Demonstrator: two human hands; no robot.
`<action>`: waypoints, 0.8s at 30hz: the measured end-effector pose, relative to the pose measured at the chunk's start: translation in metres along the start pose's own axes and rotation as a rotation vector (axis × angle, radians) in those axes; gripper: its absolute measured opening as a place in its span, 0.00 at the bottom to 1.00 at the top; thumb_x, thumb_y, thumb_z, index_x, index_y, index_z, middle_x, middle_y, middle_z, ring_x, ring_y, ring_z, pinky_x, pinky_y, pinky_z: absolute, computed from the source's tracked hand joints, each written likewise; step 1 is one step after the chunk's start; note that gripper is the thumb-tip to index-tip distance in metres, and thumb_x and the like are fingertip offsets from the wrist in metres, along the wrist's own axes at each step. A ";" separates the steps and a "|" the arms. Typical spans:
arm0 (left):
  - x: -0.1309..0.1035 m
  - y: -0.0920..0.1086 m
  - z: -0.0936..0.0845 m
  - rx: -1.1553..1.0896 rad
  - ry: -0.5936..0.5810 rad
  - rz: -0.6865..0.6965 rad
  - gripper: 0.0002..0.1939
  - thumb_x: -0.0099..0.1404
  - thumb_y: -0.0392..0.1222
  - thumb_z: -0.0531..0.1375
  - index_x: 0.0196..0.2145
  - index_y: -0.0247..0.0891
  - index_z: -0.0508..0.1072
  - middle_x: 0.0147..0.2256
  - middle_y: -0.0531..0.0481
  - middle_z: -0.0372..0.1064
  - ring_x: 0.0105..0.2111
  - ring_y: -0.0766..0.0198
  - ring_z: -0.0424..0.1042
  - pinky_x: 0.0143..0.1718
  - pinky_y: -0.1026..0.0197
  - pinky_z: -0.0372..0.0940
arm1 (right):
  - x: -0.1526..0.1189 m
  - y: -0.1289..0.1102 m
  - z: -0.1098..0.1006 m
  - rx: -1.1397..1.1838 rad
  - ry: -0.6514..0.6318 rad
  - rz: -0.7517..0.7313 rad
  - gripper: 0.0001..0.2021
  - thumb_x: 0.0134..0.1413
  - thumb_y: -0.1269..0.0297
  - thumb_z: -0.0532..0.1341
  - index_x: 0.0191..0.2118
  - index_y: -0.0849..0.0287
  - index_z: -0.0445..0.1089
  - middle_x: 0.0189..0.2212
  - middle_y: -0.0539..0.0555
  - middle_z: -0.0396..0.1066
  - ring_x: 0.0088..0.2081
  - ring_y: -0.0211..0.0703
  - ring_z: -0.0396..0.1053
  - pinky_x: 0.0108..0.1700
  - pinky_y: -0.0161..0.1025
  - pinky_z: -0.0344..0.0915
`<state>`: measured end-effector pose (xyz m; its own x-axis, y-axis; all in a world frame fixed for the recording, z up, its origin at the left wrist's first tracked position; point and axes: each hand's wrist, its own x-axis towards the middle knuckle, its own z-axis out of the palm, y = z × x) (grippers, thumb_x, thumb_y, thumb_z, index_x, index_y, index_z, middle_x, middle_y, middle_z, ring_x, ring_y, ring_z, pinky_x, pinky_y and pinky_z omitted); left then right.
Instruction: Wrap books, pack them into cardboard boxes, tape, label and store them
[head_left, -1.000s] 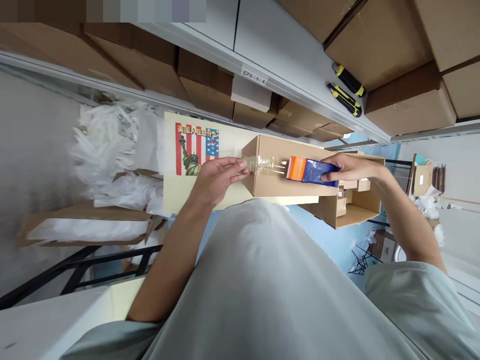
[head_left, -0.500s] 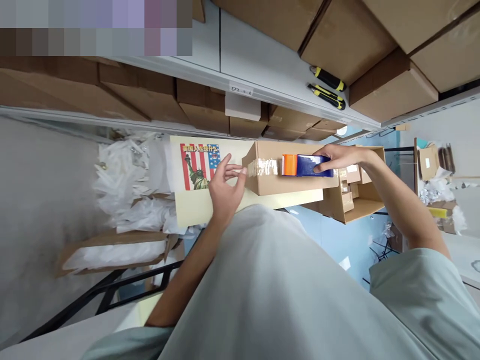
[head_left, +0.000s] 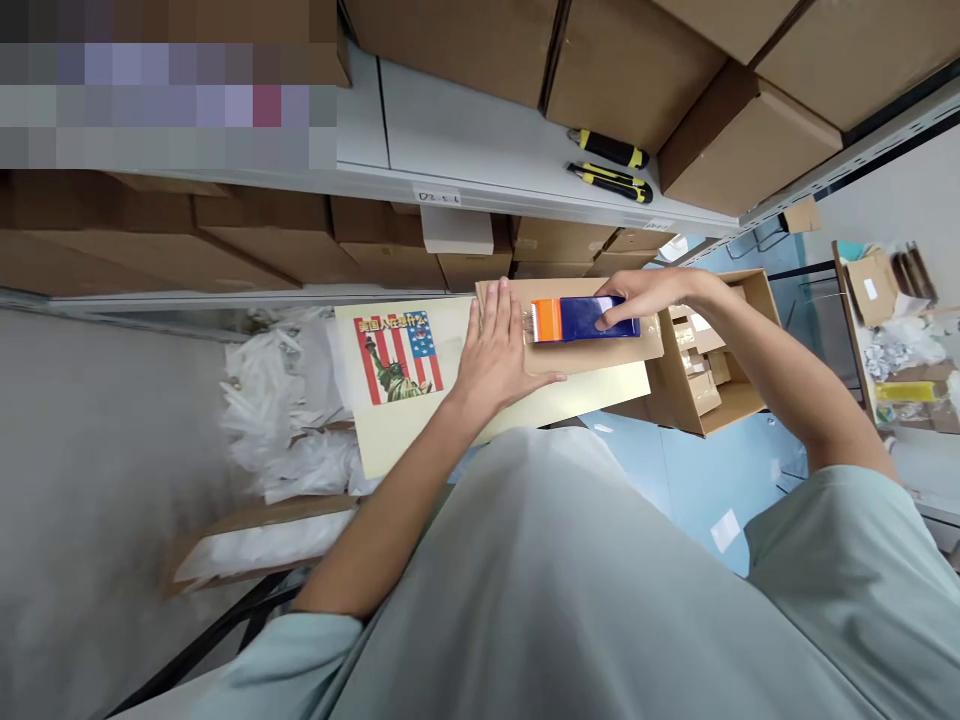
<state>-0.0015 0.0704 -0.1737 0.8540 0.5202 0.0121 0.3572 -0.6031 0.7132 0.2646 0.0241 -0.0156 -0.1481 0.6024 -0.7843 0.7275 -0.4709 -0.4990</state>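
A closed cardboard box (head_left: 592,358) lies in front of me on a pale yellow board (head_left: 405,430). My left hand (head_left: 491,352) rests flat on the box's left end, fingers straight and thumb out to the side. In my right hand (head_left: 649,293) is a blue and orange tape dispenser (head_left: 581,320), held over the top of the box with its toothed orange end toward my left hand. Whether it touches the cardboard I cannot tell. Left of my left hand, a booklet (head_left: 401,360) with a statue and flag cover lies on the board.
An open carton (head_left: 694,415) with small boxes stands at the right. Two utility knives (head_left: 611,165) lie on the shelf (head_left: 480,130) above, among cardboard boxes (head_left: 637,75). Crumpled white plastic (head_left: 281,400) is heaped at the left.
My left hand has gone from hovering at the box's left end to lying flat on top of it. The tape dispenser stays in my right hand over the box. The view has shifted.
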 end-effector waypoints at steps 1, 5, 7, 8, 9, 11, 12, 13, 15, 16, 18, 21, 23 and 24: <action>0.003 0.000 0.000 0.018 -0.006 0.001 0.78 0.57 0.78 0.71 0.82 0.22 0.40 0.81 0.21 0.28 0.82 0.29 0.28 0.81 0.30 0.26 | 0.001 0.000 -0.002 0.005 -0.024 -0.004 0.23 0.49 0.39 0.76 0.31 0.56 0.76 0.29 0.51 0.76 0.35 0.46 0.71 0.39 0.43 0.67; 0.006 0.000 0.003 0.040 0.010 -0.026 0.75 0.60 0.82 0.64 0.82 0.22 0.42 0.82 0.22 0.32 0.83 0.31 0.31 0.81 0.33 0.27 | 0.006 0.005 -0.010 0.030 -0.161 -0.051 0.27 0.49 0.36 0.77 0.32 0.58 0.78 0.29 0.52 0.78 0.36 0.47 0.75 0.42 0.44 0.70; 0.006 0.001 0.004 0.049 0.017 -0.049 0.74 0.61 0.84 0.62 0.82 0.24 0.43 0.82 0.24 0.34 0.83 0.31 0.32 0.81 0.33 0.29 | 0.008 0.013 -0.017 0.021 -0.176 -0.114 0.27 0.48 0.35 0.78 0.33 0.58 0.79 0.27 0.51 0.77 0.36 0.47 0.76 0.41 0.43 0.71; 0.007 0.001 0.003 0.060 0.015 -0.057 0.74 0.61 0.84 0.61 0.82 0.25 0.43 0.82 0.24 0.34 0.83 0.31 0.32 0.81 0.32 0.29 | 0.007 0.019 -0.021 0.009 -0.179 -0.145 0.27 0.48 0.35 0.79 0.33 0.58 0.79 0.27 0.50 0.77 0.35 0.46 0.76 0.41 0.42 0.71; 0.008 0.002 0.003 0.074 0.011 -0.061 0.73 0.61 0.84 0.60 0.82 0.25 0.43 0.82 0.24 0.35 0.83 0.31 0.32 0.81 0.32 0.30 | 0.004 0.026 -0.026 -0.001 -0.182 -0.166 0.27 0.48 0.36 0.79 0.33 0.57 0.79 0.27 0.49 0.76 0.34 0.45 0.76 0.40 0.42 0.71; 0.010 0.001 0.002 0.101 -0.003 -0.067 0.74 0.61 0.84 0.60 0.82 0.23 0.43 0.81 0.23 0.35 0.83 0.30 0.32 0.81 0.31 0.31 | -0.008 0.044 -0.038 0.004 -0.177 -0.166 0.26 0.47 0.37 0.80 0.33 0.57 0.80 0.27 0.48 0.77 0.33 0.44 0.75 0.38 0.41 0.70; 0.011 0.001 0.002 0.111 -0.010 -0.071 0.74 0.61 0.85 0.59 0.82 0.22 0.43 0.81 0.22 0.35 0.82 0.30 0.33 0.81 0.31 0.31 | -0.017 0.055 -0.045 0.018 -0.170 -0.150 0.26 0.47 0.37 0.80 0.33 0.57 0.80 0.28 0.49 0.77 0.33 0.43 0.75 0.38 0.41 0.70; 0.012 0.001 0.001 0.118 -0.015 -0.077 0.74 0.61 0.85 0.59 0.82 0.22 0.43 0.81 0.22 0.35 0.82 0.29 0.33 0.81 0.31 0.32 | -0.029 0.067 -0.052 0.031 -0.165 -0.128 0.26 0.47 0.38 0.81 0.33 0.57 0.80 0.28 0.49 0.77 0.32 0.43 0.75 0.37 0.41 0.69; 0.013 0.001 0.001 0.127 -0.019 -0.098 0.75 0.60 0.86 0.59 0.82 0.23 0.44 0.81 0.22 0.36 0.82 0.28 0.35 0.81 0.30 0.33 | -0.057 0.094 -0.068 0.039 -0.182 -0.068 0.26 0.49 0.38 0.80 0.31 0.58 0.79 0.27 0.49 0.77 0.31 0.41 0.73 0.35 0.40 0.67; 0.013 0.002 0.000 0.132 -0.020 -0.112 0.75 0.59 0.87 0.59 0.82 0.24 0.45 0.81 0.22 0.37 0.82 0.28 0.35 0.81 0.30 0.33 | -0.072 0.109 -0.076 0.029 -0.207 -0.034 0.27 0.51 0.37 0.79 0.31 0.58 0.78 0.27 0.49 0.77 0.30 0.40 0.73 0.35 0.39 0.66; 0.015 0.004 0.000 0.153 -0.033 -0.139 0.77 0.57 0.89 0.58 0.81 0.23 0.45 0.81 0.21 0.37 0.82 0.27 0.35 0.81 0.30 0.33 | -0.100 0.141 -0.092 0.010 -0.250 0.031 0.28 0.57 0.36 0.75 0.31 0.60 0.78 0.27 0.49 0.77 0.30 0.37 0.72 0.34 0.38 0.65; 0.018 0.009 -0.001 0.208 -0.066 -0.164 0.79 0.57 0.91 0.53 0.82 0.22 0.40 0.81 0.23 0.33 0.82 0.30 0.31 0.81 0.31 0.32 | -0.123 0.185 -0.108 0.031 -0.275 0.063 0.28 0.62 0.36 0.71 0.34 0.62 0.80 0.30 0.49 0.78 0.32 0.35 0.73 0.36 0.37 0.64; 0.020 0.011 -0.001 0.248 -0.091 -0.172 0.77 0.60 0.91 0.50 0.82 0.25 0.36 0.82 0.28 0.28 0.83 0.32 0.29 0.82 0.31 0.31 | -0.122 0.208 -0.113 0.037 -0.297 0.029 0.28 0.62 0.36 0.70 0.34 0.62 0.80 0.30 0.50 0.79 0.33 0.35 0.73 0.36 0.37 0.64; 0.021 0.011 0.000 0.265 -0.101 -0.173 0.75 0.61 0.91 0.49 0.83 0.28 0.34 0.83 0.30 0.25 0.83 0.33 0.28 0.82 0.30 0.31 | -0.117 0.218 -0.113 0.027 -0.308 0.008 0.28 0.63 0.36 0.70 0.33 0.62 0.79 0.29 0.50 0.78 0.32 0.35 0.72 0.35 0.37 0.63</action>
<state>0.0203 0.0746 -0.1651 0.8004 0.5742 -0.1725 0.5752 -0.6543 0.4909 0.5162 -0.0758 0.0094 -0.3414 0.3770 -0.8610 0.7122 -0.4939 -0.4987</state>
